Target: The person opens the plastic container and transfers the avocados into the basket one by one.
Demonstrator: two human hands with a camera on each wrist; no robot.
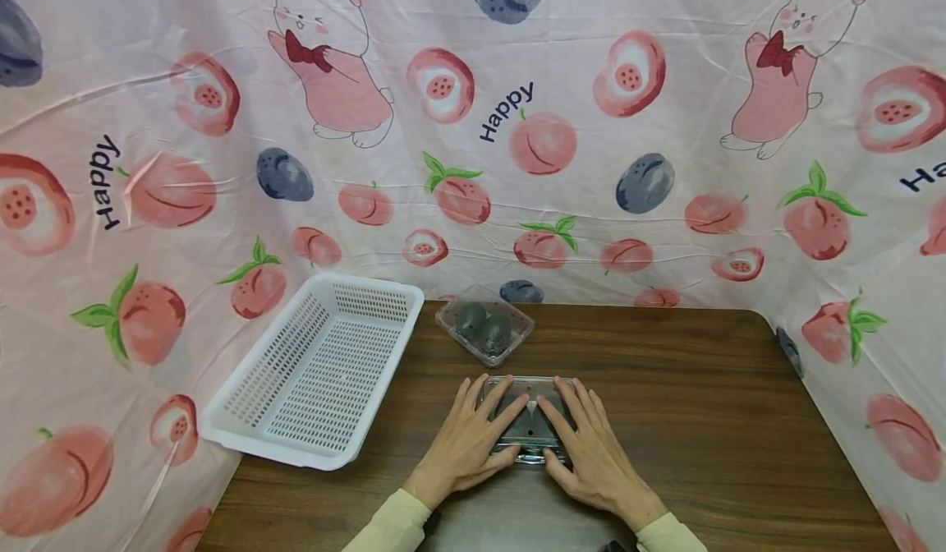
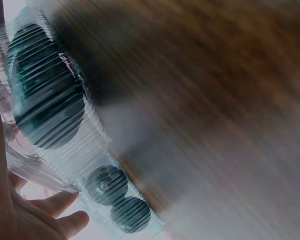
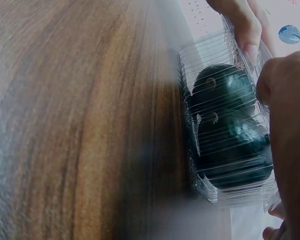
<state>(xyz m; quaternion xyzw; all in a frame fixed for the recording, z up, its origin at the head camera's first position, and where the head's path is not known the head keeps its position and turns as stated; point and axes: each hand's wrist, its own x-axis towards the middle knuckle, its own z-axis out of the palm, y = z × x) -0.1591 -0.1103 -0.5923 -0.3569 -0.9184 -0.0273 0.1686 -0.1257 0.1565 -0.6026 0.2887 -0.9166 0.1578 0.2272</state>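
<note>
The left hand (image 1: 470, 433) and right hand (image 1: 594, 447) rest on a clear box (image 1: 530, 430), fingers spread, unclenched — beyond it, a cloth (image 1: 569, 67) reads "Happy".

A pink cloth (image 1: 576, 10) with fruit pictures (image 1: 543, 143) hangs from nine o'clock past twelve to three. One bunny (image 1: 347, 92) is at eleven, another bunny (image 1: 776, 96) at two. A brown wooden table (image 1: 739, 420) is at six, with a pale shine (image 1: 521, 515).

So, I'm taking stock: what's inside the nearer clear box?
Two dark round fruits show through the nearer box. The left grip and right grip cover parts of its top; anything behind the fruits is hidden.
</note>
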